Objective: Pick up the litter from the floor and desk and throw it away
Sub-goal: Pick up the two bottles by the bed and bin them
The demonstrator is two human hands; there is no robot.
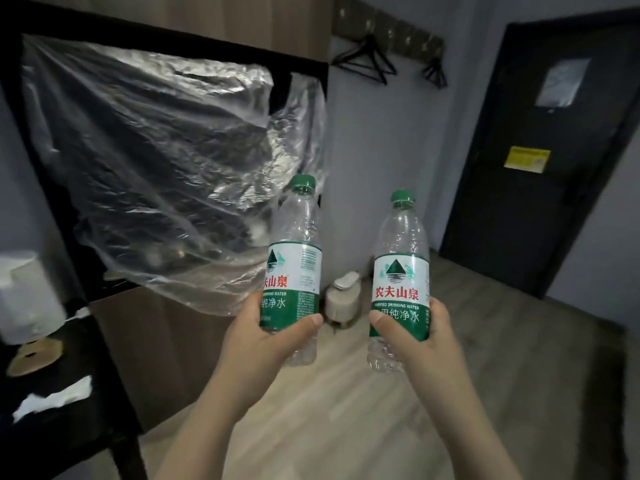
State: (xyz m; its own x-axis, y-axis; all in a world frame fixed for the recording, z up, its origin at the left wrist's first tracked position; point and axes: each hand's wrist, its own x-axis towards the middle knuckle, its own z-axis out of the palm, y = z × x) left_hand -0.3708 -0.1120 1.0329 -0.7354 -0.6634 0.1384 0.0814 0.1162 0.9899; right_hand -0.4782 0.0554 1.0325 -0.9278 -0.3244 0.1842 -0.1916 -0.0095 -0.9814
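I hold two empty clear plastic water bottles with green caps and green-and-white labels, both upright in front of me. My left hand (273, 344) grips the left bottle (294, 268) around its lower half. My right hand (419, 337) grips the right bottle (401, 275) the same way. On the dark desk (86, 403) at the left lie white crumpled tissues (55, 398), a round brown disc (34, 356) and a white paper roll (27, 299).
A large clear plastic sheet (162, 161) hangs over a black frame behind the left bottle. A small white-and-beige container (343, 299) stands on the wooden floor (346, 410) by the wall. A dark door (540, 150) is at the right; black hangers (367, 60) hang on the wall.
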